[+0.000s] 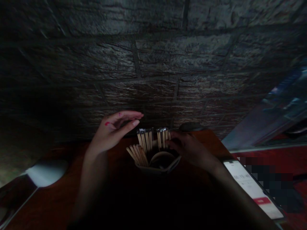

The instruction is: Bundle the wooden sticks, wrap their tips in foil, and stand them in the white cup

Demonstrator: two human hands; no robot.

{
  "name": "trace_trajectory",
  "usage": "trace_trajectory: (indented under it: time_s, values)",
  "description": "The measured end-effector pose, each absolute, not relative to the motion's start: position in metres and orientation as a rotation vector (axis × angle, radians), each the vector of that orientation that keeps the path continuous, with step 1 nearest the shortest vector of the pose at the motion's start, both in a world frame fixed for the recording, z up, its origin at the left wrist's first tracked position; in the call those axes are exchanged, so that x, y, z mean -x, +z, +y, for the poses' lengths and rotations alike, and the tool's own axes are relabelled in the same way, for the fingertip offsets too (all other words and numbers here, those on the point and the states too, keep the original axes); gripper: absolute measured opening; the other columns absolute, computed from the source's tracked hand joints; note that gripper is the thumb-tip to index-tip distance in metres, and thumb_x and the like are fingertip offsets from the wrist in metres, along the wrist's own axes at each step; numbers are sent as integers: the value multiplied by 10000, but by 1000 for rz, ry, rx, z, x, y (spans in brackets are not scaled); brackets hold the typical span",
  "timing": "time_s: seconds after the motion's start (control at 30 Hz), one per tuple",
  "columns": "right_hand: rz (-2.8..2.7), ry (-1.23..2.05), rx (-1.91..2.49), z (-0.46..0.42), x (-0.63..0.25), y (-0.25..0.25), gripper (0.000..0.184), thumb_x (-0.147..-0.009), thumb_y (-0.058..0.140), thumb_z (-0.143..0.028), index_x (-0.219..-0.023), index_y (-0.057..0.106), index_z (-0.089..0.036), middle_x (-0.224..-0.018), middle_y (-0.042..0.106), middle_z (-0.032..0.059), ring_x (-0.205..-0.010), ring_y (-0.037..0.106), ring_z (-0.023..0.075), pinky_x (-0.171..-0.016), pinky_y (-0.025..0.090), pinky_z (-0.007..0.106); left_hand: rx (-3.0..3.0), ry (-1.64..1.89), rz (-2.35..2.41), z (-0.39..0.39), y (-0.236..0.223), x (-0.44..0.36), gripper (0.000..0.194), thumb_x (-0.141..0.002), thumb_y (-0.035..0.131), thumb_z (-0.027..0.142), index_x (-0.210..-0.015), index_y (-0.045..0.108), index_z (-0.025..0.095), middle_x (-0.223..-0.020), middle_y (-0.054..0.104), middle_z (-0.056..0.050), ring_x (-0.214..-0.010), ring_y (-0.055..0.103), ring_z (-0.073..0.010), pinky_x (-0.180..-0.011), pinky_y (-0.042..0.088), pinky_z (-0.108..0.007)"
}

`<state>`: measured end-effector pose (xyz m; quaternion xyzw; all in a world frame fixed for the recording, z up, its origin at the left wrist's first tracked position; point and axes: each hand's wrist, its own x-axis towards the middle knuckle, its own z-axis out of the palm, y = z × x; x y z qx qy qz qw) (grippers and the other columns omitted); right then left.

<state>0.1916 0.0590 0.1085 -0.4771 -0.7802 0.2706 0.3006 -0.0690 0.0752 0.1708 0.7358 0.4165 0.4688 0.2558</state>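
A polygon-sided container (158, 171) stands in front of me on the wooden table. Loose wooden sticks (137, 155), like chopsticks, lean out at its left side. Behind them stand two groups of sticks with shiny clear wrapping at their tops, a left group (145, 140) and a right group (163, 138). My right hand (184, 145) has its fingers closed at the right group's edge, its fingertips partly in shadow. Above and left of the sticks, my left hand (120, 129) is raised with fingers stretched, thumb apart, holding nothing. Red marks show on it.
A rough brick wall (155, 60) rises right behind the table (115, 153). A lit phone (251, 188) lies at the right, a white rounded object (48, 172) with a cable at the left. A dark round object (191, 126) sits at the back by the wall.
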Motion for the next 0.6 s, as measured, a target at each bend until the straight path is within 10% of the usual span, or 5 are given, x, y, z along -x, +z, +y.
trace_trajectory:
  time_s: [0.6]
  values:
    - [-2028,844,1282,61,-200,108,117,-892,567,-187,-834,667,-200,-811,721,28,-675,651,151,-613,486,269,-2142,998,1022,89,198,61,366,-800,741,440,-1072,726,197,-1056,782,-77,-981,737,-228,-878,592,-345]
